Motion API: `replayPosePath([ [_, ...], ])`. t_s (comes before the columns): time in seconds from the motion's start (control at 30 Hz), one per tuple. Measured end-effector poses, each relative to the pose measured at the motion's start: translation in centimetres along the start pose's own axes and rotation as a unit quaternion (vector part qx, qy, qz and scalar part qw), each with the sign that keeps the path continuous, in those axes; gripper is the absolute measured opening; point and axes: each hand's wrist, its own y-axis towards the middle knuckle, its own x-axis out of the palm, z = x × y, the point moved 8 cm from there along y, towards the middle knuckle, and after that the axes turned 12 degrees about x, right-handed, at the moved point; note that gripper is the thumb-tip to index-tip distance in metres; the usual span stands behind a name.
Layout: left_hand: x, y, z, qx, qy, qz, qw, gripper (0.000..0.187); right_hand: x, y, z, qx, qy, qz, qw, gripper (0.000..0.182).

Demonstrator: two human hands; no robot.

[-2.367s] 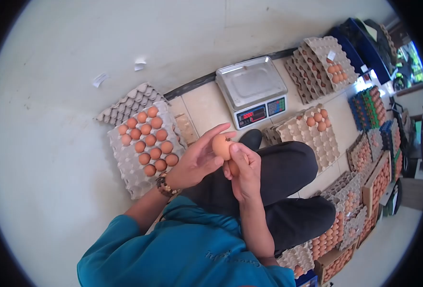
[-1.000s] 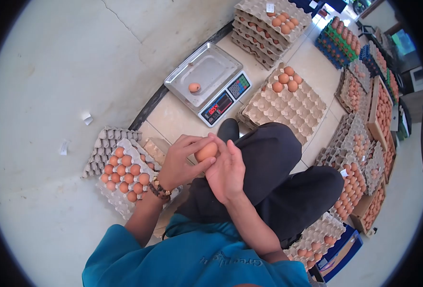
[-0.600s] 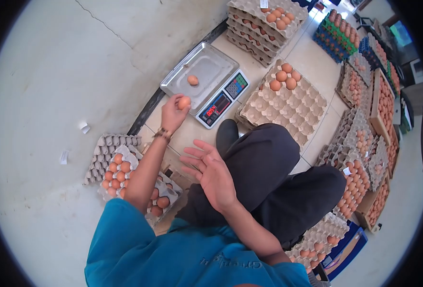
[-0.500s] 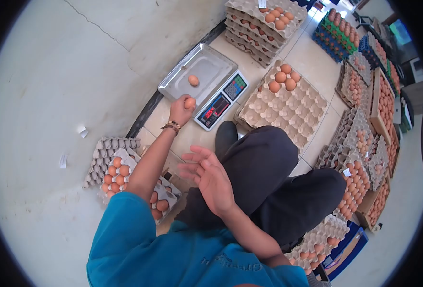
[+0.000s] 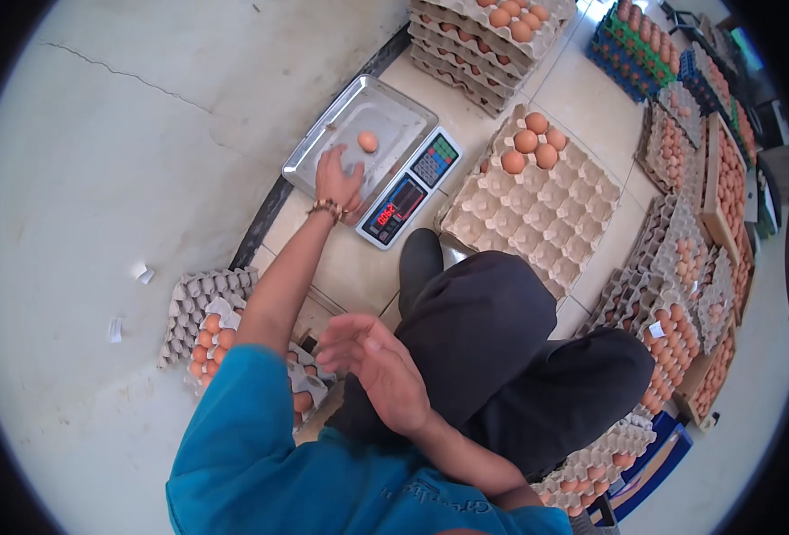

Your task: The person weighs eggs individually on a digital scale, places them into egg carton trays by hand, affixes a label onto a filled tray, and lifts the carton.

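Observation:
My left hand [image 5: 339, 181], with a bracelet at the wrist, is over the near part of the scale's metal pan [image 5: 387, 109], fingers spread. No egg shows in it, though its underside is hidden. One brown egg [image 5: 368, 141] lies on the pan just beyond my fingertips. The scale's red display [image 5: 386, 214] is lit. My right hand [image 5: 378, 367] is held in the air beside my knee, its fingers stretched out and nothing in it. Right of the scale sits a cardboard egg tray [image 5: 537, 207] with several eggs at its far end.
Stacked egg trays [image 5: 466, 55] stand beyond the scale. More egg trays [image 5: 205, 287] are by my left arm. On the right are blue and green trays [image 5: 631, 53], a wooden crate of eggs [image 5: 724, 183] and further stacks. A wall lies along the left.
The egg that was in my left hand no longer shows there; its fingers have spread and it has moved over the pan. The egg visible on the pan sits farther right. The view has shifted slightly.

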Motion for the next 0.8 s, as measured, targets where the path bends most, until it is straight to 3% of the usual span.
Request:
replayPosePath([
  [0.07, 2.0, 3.0, -0.8, -0.091, -0.029, -0.025, 0.995, 0.057, 0.0, 0.0, 0.0, 0.0, -0.001, 0.0, 1.0, 0.044],
  [0.27, 8.7, 7.6, -1.0, -0.089, 0.018, -0.167, 0.982, 0.057, 0.0, 0.1, -0.5, -0.006, -0.004, 0.003, 1.0, 0.046],
  [0.37, 6.2, 8.0, 0.1, -0.099, -0.02, -0.115, 0.988, 0.055, -0.1, -0.1, -0.5, -0.007, -0.008, 0.027, 1.0, 0.046],
  [0.47, -0.4, 6.7, 1.0, -0.054, -0.2, -0.019, 0.978, 0.054, 0.1, -0.3, -0.3, -0.004, -0.016, 0.031, 0.999, 0.046],
  [0.53, -6.9, 3.3, 2.5, -0.085, -0.354, -0.037, 0.931, 0.052, 0.2, -0.4, -0.1, -0.006, -0.021, 0.018, 1.0, 0.047],
  [0.6, -14.8, -1.5, 4.4, -0.128, -0.379, -0.053, 0.915, 0.051, 0.5, -0.4, 0.0, -0.008, -0.031, 0.016, 0.999, 0.046],
  [0.67, -22.1, -6.9, 4.7, -0.157, -0.365, -0.013, 0.917, 0.05, 0.9, -0.3, 0.3, -0.01, -0.036, 0.005, 0.999, 0.046],
  [0.8, -34.8, -20.2, 6.5, -0.194, -0.291, 0.152, 0.925, 0.049, 1.3, -0.2, 1.5, -0.012, -0.046, -0.005, 0.999, 0.044],
])
